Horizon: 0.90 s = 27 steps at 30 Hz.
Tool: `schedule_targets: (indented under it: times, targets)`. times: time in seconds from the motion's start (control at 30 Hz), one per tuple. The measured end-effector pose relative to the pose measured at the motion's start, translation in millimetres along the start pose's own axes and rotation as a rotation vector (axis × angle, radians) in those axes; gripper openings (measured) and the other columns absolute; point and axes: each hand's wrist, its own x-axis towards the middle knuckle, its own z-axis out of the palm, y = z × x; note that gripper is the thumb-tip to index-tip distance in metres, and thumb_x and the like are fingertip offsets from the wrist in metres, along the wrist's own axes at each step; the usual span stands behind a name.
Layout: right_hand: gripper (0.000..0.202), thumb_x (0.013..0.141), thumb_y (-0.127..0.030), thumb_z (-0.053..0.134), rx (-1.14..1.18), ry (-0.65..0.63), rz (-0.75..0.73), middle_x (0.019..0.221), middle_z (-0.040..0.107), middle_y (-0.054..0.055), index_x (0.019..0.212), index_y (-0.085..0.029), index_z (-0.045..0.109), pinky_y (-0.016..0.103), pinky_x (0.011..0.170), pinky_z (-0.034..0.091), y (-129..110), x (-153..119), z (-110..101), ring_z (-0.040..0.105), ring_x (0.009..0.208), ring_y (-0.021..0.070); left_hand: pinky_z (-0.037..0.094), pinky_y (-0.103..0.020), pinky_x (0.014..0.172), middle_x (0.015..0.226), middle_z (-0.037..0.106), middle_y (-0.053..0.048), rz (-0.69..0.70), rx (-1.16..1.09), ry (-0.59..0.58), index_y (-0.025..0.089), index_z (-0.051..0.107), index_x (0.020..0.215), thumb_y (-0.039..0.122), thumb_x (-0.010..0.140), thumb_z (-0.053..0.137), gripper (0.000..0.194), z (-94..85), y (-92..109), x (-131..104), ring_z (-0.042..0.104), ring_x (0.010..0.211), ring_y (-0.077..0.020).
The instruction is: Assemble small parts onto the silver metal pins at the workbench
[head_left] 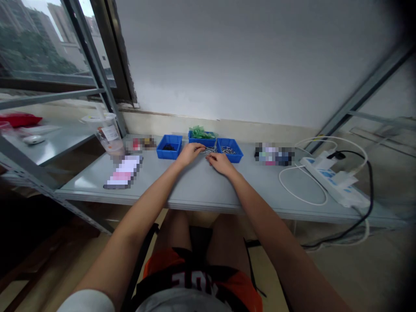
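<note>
Small silvery metal pieces [210, 150] lie on the grey table between the blue bins. My left hand [191, 153] is at their left edge, fingers together in a pinch; what they hold is too small to make out. Just in front of the pieces, my right hand [220, 162] has its fingers curled together, with something tiny and unclear at the tips. The right blue bin [237, 159] contains more metal pieces. Dark pieces sit in the left blue bin [163, 154]. Green packets [198, 131] fill the back blue bin [202, 141].
A phone [123, 172] and a drink cup [111, 136] are at the left of the table [201, 190]. On the right lie a blurred-out bundle [274, 155], a white power strip [338, 184] and loose cables. A metal frame post [367, 89] rises at the right.
</note>
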Motion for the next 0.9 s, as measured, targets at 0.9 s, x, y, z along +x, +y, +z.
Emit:
schedule_targets:
  times: [0.9]
  targets:
    - [0.025, 0.086, -0.033, 0.049, -0.004, 0.256, -0.007, 0.068, 0.065, 0.003, 0.092, -0.018, 0.069, 0.026, 0.064, 0.039, -2, 3, -5, 0.054, 0.062, 0.0155, 0.038, -0.024, 0.063, 0.069, 0.065, -0.003, 0.014, 0.094, -0.305, 0.014, 0.069, 0.083, 0.02, 0.083, 0.052, 0.018, 3.4, -8, -4, 0.052, 0.062, -0.0138]
